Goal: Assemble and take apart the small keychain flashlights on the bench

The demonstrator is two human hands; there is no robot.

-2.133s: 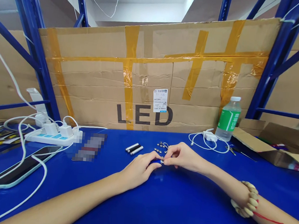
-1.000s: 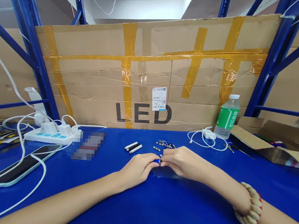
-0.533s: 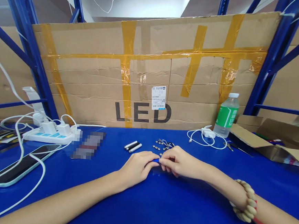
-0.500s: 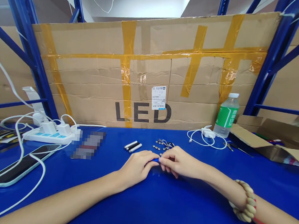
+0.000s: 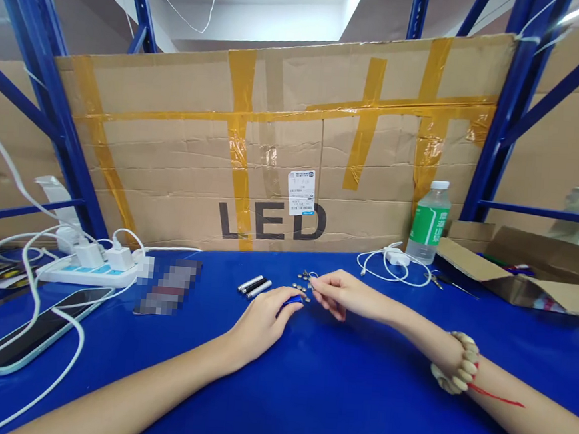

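Note:
My left hand (image 5: 262, 320) is closed around a small blue tube (image 5: 293, 300), whose front end sticks out between thumb and forefinger. My right hand (image 5: 346, 295) is a little to the right, thumb and forefinger pinched together beside some thin metal rings (image 5: 313, 276). Whether anything is in that pinch I cannot make out. Small round silver pieces, like button cells (image 5: 300, 287), lie scattered just beyond and between the hands. Black and silver tubes (image 5: 254, 286) rest side by side beyond my left hand.
A power strip (image 5: 89, 273) with white cables and a phone (image 5: 34, 331) lie left. A white charger cable (image 5: 391, 262), a green-labelled bottle (image 5: 429, 221) and an open cardboard box (image 5: 519, 288) stand back right. A large carton (image 5: 193, 169) closes off the back.
My right hand has come away from the blue tube and moved to the rings. The tube stays in my left hand. The view has shifted slightly.

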